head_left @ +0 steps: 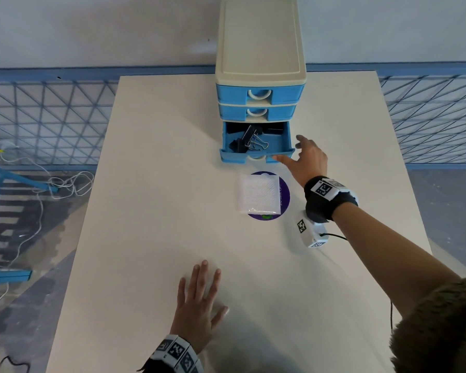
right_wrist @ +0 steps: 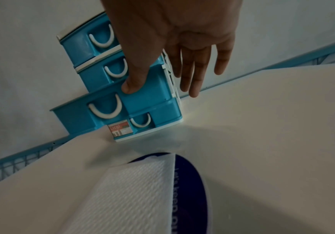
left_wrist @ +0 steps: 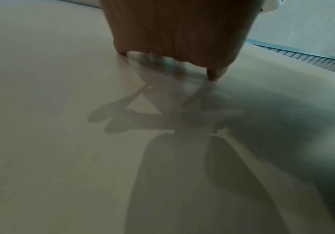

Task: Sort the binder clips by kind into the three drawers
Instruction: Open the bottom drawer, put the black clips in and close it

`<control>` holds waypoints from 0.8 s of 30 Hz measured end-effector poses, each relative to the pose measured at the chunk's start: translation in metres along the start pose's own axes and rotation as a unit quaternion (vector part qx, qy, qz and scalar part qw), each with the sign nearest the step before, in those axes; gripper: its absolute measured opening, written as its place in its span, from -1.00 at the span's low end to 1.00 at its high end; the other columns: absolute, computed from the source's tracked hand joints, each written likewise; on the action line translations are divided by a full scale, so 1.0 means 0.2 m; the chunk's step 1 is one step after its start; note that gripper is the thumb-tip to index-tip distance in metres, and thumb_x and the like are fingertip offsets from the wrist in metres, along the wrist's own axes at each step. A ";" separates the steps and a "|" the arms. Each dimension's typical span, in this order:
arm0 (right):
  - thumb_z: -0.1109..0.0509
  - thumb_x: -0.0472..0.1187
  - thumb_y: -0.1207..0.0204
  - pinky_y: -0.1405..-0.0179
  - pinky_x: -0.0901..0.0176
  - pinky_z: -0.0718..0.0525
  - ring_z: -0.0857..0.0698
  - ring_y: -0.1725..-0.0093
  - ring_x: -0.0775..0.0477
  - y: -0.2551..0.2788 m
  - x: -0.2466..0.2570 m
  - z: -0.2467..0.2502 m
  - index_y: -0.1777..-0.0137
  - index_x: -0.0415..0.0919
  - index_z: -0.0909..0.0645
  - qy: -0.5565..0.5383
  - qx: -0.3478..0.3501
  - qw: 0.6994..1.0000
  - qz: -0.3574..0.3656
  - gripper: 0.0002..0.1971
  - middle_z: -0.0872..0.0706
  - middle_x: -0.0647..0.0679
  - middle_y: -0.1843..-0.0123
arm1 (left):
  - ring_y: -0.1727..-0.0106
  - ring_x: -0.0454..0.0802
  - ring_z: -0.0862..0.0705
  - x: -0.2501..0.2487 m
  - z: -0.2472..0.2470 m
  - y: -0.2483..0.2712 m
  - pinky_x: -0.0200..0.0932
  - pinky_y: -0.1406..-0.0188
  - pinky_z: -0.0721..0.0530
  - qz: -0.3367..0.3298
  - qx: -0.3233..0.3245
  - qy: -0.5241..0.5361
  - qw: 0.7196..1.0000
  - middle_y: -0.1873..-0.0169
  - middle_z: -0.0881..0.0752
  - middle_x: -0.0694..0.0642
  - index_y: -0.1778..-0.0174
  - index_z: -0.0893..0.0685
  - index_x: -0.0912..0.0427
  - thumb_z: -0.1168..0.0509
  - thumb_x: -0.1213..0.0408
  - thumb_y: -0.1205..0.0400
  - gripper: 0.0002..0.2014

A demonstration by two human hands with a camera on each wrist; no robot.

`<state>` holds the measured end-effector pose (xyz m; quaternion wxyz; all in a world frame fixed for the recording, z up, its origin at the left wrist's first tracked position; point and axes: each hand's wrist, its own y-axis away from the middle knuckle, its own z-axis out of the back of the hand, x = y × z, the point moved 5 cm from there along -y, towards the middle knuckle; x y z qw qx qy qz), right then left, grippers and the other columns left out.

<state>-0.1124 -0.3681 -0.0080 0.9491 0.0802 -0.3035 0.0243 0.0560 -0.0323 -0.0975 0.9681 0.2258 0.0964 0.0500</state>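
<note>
Binder clips point(head_left: 249, 142) lie in open bottom drawer point(head_left: 256, 154) of drawer unit point(head_left: 258, 57); light, stiff, springy, best pinched by wire handles. Right hand point(head_left: 308, 160) open, thumb on drawer front; left hand point(head_left: 199, 300) flat on bench point(head_left: 145, 238), fingers straight

Binder clips point(head_left: 246, 142) in open drawer point(head_left: 256, 153); pad point(head_left: 258, 193) before it.

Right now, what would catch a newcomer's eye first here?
The blue and cream drawer tower at the far end of the white table, with its third drawer pulled out and black binder clips inside. The right hand has its thumb on that drawer's front, while the left hand lies flat near the front.
</note>
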 end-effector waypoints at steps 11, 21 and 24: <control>-0.23 0.32 -0.42 -0.36 -0.23 -0.33 -0.56 -0.24 -0.36 -0.26 0.04 -0.03 -0.36 -0.32 -0.34 0.084 -0.004 0.996 -0.011 -0.24 -0.61 -0.32 -0.27 | -0.64 0.10 0.19 0.00 -0.05 -0.02 0.08 -0.52 0.12 -0.023 -0.022 -0.006 0.999 -0.63 0.16 0.17 -0.52 -0.28 0.09 0.08 -0.27 -0.56 -0.31; -0.12 0.30 -0.50 -0.38 -0.21 -0.29 -0.51 -0.31 -0.36 -0.26 -0.05 -0.08 -0.33 -0.30 -0.44 0.069 0.014 0.993 -0.097 -0.31 -0.55 -0.32 -0.35 | -0.63 0.15 0.19 -0.01 -0.05 -0.03 0.17 -0.51 0.06 -0.036 -0.056 -0.023 0.998 -0.63 0.18 0.19 -0.56 -0.11 0.09 0.20 -0.27 -0.58 -0.30; -0.22 0.15 -0.53 -0.39 -0.17 -0.35 -0.51 -0.33 -0.33 -0.15 -0.08 -0.08 -0.37 -0.26 -0.42 0.020 0.013 0.996 -0.080 -0.44 -0.54 -0.30 -0.36 | -0.63 0.14 0.19 -0.02 -0.04 -0.03 0.18 -0.52 0.08 -0.035 -0.071 -0.019 0.997 -0.63 0.19 0.19 -0.57 -0.08 0.10 0.24 -0.27 -0.60 -0.30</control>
